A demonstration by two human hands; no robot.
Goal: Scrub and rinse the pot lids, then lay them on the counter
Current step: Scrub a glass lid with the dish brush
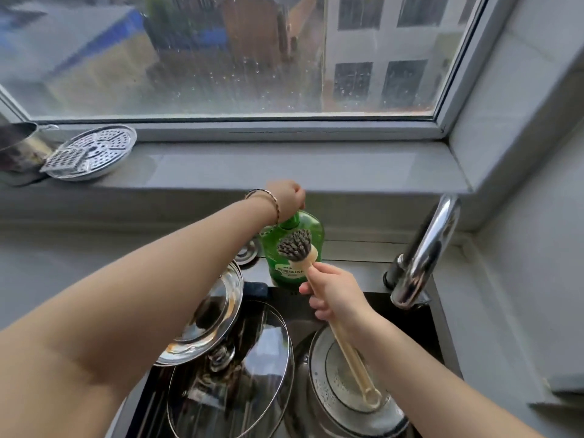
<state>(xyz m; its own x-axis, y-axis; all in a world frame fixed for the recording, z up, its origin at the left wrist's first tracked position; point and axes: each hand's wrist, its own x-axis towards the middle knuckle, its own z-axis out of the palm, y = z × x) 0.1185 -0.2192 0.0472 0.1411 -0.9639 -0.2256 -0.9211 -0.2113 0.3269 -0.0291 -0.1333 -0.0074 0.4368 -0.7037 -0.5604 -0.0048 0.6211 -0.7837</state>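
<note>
Head camera looks down on a sink [420, 314] with the lids not yet scrubbed; the step in hand appears to be getting soap onto the brush [295, 248].

The left hand [286, 200] sits on the top of the green bottle [313, 229], its fingers curled down over the neck. What they press is hidden behind the back of the hand. The right hand [335, 295] holds the brush, fingers clamped round the wooden handle just behind the head.

To do this well, the bristles should probably sit right under the bottle's outlet, so the soap lands on them and not in the sink. One short press should do. The left fingers need to steady the bottle, which is tall and could tip.

The brush's long axis runs from the bristle head, just beyond the right fingers and in front of the bottle, back toward the person. Its tail end hangs over the sink. The bristles point up and toward the left fingers.

The lids lie below both hands. A steel lid [208, 314] leans tilted under the left forearm. A glass lid [240, 374] lies flatter beneath it. A third round one [347, 384], wet, lies under the handle's tail.
</note>
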